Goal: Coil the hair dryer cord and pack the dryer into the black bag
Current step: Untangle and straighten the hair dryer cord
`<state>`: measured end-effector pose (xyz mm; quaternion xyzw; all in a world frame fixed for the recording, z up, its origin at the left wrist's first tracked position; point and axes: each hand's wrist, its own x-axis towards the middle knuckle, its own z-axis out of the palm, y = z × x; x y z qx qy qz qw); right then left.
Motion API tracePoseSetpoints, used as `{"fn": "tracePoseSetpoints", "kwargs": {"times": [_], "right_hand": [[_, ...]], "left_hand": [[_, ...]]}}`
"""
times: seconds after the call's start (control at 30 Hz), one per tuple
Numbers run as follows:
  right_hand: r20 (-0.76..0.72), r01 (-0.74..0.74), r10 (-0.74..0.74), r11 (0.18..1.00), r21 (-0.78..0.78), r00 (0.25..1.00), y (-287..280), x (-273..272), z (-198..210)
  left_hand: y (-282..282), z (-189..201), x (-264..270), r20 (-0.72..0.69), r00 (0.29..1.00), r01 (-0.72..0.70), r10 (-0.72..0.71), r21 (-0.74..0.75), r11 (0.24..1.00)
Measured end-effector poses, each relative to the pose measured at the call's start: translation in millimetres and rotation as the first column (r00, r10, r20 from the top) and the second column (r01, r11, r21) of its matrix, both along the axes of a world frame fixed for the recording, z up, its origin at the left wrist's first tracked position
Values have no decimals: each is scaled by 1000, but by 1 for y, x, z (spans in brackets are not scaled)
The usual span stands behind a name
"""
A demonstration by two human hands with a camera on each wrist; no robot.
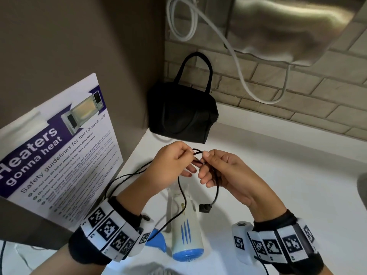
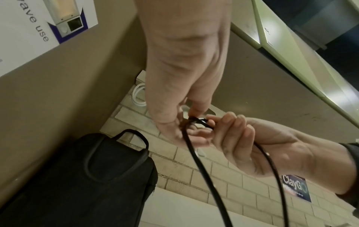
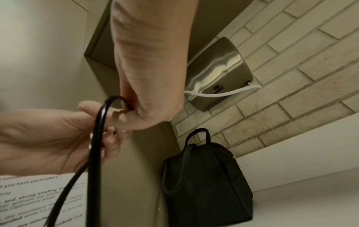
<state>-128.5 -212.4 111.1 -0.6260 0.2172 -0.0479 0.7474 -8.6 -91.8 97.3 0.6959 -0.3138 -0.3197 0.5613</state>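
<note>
Nearest the lens, the hair dryer [image 1: 185,231] lies lengthwise on the white worktop [image 1: 278,175] below both hands, left hand [image 1: 170,159] and right hand [image 1: 224,171] pinching its cord [image 1: 179,187] (plug dangling) short of the black bag [image 1: 182,112] beyond.
</note>
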Motion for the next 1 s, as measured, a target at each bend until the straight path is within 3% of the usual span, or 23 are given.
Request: {"fn": "tracePoseSetpoints", "kwargs": {"times": [0.13, 0.27, 0.33, 0.43, 0.5, 0.67, 0.73, 0.8, 0.83, 0.9, 0.93, 1.0], "right_hand": [[34, 0, -2, 999, 38, 999, -1, -2, 0], [64, 56, -66, 986, 158, 996, -4, -4, -3], [71, 48, -62, 982, 185, 996, -4, -4, -2], [51, 94, -113, 956, 277, 992, -8, -4, -1], [9, 163, -181, 907, 389, 984, -14, -7, -3], [-12, 205, -218, 897, 391, 976, -22, -11, -9], [-2, 205, -215, 932, 299, 977, -25, -13, -8], [-17, 182, -181, 972, 148, 983, -27, -16, -8], [-35, 155, -153, 985, 78, 988, -27, -18, -8], [-71, 107, -107, 994, -15, 992, -25, -19, -8], [-77, 97, -99, 995, -39, 992, -24, -20, -8], [-54, 105, -107, 994, -41, 993, -22, -21, -7]], "left_hand": [[-4, -4, 1, -319, 944, -108, 82, -64, 992], [-2, -2, 8, -603, 788, 12, -126, -189, 982], [2, 3, 12, -708, 678, 12, -197, -258, 966], [9, 10, 21, -869, 452, -183, -200, -310, 933], [13, 12, 31, -907, 386, -310, -169, -300, 902], [13, 3, 36, -861, 506, -298, -52, -231, 926], [12, 2, 31, -725, 688, -195, 29, -147, 970], [14, 4, 26, -478, 877, -48, 45, 4, 999], [15, 4, 25, -356, 934, 11, 16, 74, 997], [14, 4, 22, -229, 971, 93, -64, 120, 988], [13, 3, 22, -250, 964, 112, -87, 85, 990], [9, 4, 22, -454, 888, 60, -77, -52, 997]]}}
